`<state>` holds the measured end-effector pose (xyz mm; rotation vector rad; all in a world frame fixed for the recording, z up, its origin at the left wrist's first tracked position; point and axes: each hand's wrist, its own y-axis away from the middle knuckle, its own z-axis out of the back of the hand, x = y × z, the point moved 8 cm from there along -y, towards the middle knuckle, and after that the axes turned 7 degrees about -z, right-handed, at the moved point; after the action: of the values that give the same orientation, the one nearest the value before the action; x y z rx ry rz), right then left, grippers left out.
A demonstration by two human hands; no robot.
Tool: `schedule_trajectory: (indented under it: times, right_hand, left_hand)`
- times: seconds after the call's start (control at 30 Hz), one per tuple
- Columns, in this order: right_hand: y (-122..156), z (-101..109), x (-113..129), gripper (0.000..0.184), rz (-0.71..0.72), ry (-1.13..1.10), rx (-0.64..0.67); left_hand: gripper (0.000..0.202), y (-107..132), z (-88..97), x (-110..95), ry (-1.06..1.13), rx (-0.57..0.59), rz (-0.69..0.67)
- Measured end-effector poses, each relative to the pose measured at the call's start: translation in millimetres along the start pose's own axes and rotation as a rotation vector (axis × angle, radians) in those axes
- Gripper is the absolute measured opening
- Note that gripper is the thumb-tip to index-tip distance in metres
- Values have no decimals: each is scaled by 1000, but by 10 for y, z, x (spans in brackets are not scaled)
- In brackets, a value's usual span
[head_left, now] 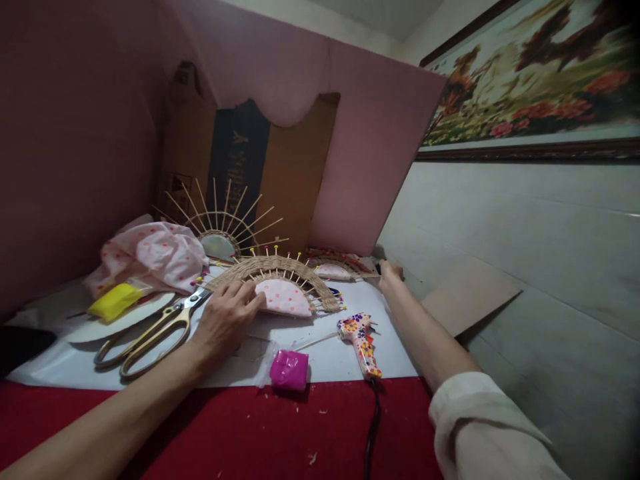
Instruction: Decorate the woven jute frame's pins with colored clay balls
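Observation:
A half-round woven twine fan [293, 270] on sticks, with coloured beads at its tips, lies on the white sheet. Its half-disc centre [285, 298] is covered in white cloth with coral dots. Over the left end of this fan, my left hand [230, 313] has its fingers curled and gripping. My right hand [391, 272] is stretched to the far right of the table, closed beside a second woven piece [333, 270]; what its fingers hold is hidden. A flower-patterned glue gun [361, 340] lies between my arms.
Large gold-handled scissors [155, 333], a yellow packet [116, 302] and bunched dotted cloth [155, 253] lie left. A magenta packet [289, 370] is in front. Behind stand a stick-rayed woven frame [225, 223] and cardboard [295, 173]. The glue gun's cord [373, 427] crosses the red cloth [240, 433].

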<state>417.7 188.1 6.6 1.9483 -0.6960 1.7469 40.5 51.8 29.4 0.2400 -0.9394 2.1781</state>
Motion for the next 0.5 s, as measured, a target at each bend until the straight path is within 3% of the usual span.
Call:
schedule_trajectory:
  times: [0.13, 0.3, 0.5]
  right_hand:
    - [332, -105, 76, 27, 132, 200, 32]
    - [941, -362, 217, 2, 358, 359, 202]
    - [1451, -237, 390, 7, 605, 426, 153]
  left_hand:
    - [17, -5, -30, -37, -12, 32, -4]
    - [14, 5, -63, -68, -5, 70, 2]
    - [14, 31, -45, -101, -10, 93, 6]
